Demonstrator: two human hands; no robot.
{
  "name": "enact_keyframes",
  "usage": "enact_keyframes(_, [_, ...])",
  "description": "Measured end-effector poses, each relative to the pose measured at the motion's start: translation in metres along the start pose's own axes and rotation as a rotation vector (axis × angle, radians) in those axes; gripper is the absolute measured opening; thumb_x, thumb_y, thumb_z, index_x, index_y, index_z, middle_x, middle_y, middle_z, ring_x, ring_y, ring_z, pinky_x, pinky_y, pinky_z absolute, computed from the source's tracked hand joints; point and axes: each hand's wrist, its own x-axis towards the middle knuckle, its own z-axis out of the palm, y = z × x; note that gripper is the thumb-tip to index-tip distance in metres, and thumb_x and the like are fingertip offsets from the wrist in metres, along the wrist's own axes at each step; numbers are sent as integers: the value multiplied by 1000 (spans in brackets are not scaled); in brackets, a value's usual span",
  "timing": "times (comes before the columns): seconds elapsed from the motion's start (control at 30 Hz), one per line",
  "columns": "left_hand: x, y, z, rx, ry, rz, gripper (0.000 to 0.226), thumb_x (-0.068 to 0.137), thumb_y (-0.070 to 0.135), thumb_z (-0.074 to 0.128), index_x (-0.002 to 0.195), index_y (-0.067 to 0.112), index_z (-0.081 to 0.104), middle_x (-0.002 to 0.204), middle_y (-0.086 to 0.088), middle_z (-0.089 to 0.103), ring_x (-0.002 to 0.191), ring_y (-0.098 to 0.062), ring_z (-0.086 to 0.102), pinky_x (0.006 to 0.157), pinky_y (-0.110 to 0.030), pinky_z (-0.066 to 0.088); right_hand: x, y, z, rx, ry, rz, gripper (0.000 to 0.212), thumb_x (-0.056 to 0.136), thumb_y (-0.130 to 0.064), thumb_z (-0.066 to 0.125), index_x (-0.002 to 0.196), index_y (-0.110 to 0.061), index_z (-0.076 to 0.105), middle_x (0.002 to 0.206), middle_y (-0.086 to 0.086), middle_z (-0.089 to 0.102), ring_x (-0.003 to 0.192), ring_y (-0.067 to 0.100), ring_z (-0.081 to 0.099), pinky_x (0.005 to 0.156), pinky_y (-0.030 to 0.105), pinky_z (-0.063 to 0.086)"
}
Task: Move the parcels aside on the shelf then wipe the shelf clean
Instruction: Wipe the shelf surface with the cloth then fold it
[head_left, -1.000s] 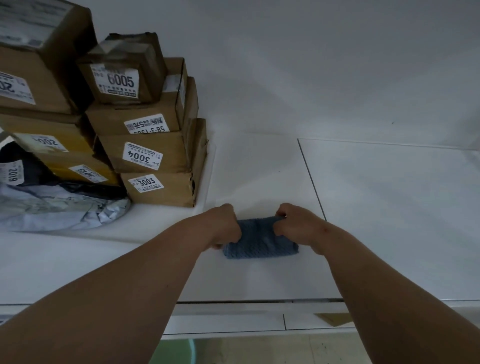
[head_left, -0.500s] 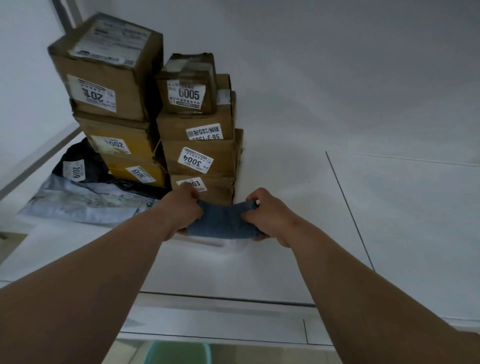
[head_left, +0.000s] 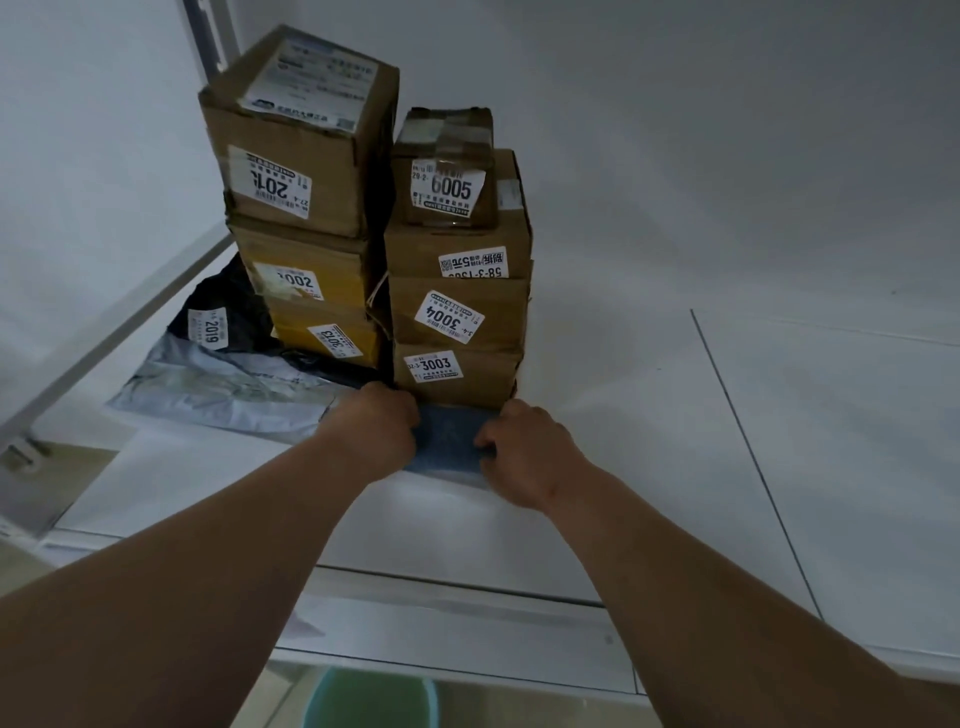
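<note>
gripping a folded blue cloth (head_left: 448, 439) from either end, the left hand (head_left: 375, 429) and right hand (head_left: 525, 453) both curl their fingers round it and hold it flat on the white shelf (head_left: 649, 441). just beyond the knuckles, touching the cloth's far edge, stands the box marked 3003 (head_left: 454, 375), bottom of a stack of cardboard parcels (head_left: 457, 270). a second stack (head_left: 304, 208) rises beyond the left hand, with a grey mailer bag (head_left: 218, 387) lying just left of that hand.
</note>
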Motion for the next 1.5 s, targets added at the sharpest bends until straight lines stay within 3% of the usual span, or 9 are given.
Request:
enact_keyframes(0.17, [-6,-1,5,79,-61,46,24,91,22,51,109,19,67,109,-6,63,99,-21,61,85,-38,55,-8,-6,6,-120,-7,-39,37,94,-23,47,130,-27,56,128,3,48,116,26,45,99,41,34])
enact_keyframes(0.4, [-11,2,4,70,-64,-7,24,87,25,54,105,16,67,111,-9,59,102,-27,59,83,-35,53,-13,-9,8,-4,17,22,25,92,-21,47,114,-22,59,121,0,55,112,21,53,99,40,30])
enact_keyframes(0.6, [-23,18,5,51,-93,-51,46,82,34,62,125,23,51,131,-12,38,126,-33,36,99,-42,44,-28,-8,10,-20,47,27,30,90,-31,52,120,-25,54,122,4,47,112,24,51,99,41,31])
enact_keyframes(0.73, [-28,26,5,2,-46,-55,45,84,33,61,126,19,50,133,-13,38,128,-32,33,102,-42,41,-37,0,9,-10,37,52,32,90,-31,53,122,-23,51,119,4,48,111,24,50,100,40,31])
enact_keyframes(1.07, [-37,46,15,4,-35,-43,23,90,31,50,98,16,66,101,-5,65,95,-25,62,84,-41,53,-58,26,8,-74,11,68,22,98,-21,40,110,-19,58,113,-2,63,105,20,57,96,35,25])
enact_keyframes(1.2, [-47,59,19,-24,-108,-89,35,98,32,44,118,9,61,123,-10,60,114,-26,55,98,-39,46,-78,38,-1,-71,-47,53,46,92,-10,42,133,-28,50,131,-5,54,120,17,51,107,35,19])
enact_keyframes(1.33, [-59,67,27,-94,-88,-100,37,100,32,40,119,7,59,125,-9,59,117,-26,53,100,-38,44,-97,50,-10,-23,-16,45,58,91,-11,44,145,-32,38,144,-5,40,130,15,42,112,35,15])
enact_keyframes(1.4, [-66,67,30,-125,-49,-87,28,94,20,50,119,10,60,126,-9,58,116,-26,53,99,-41,46,-105,50,-9,10,50,68,48,92,-16,46,138,-30,48,133,-4,49,123,15,48,106,34,19])
enact_keyframes(1.5, [-80,64,28,-243,15,-79,47,80,7,56,126,18,55,129,-9,51,117,-27,51,99,-43,46,-117,48,-7,-27,145,103,26,92,-20,47,110,-29,64,109,-8,65,105,16,60,95,33,23])
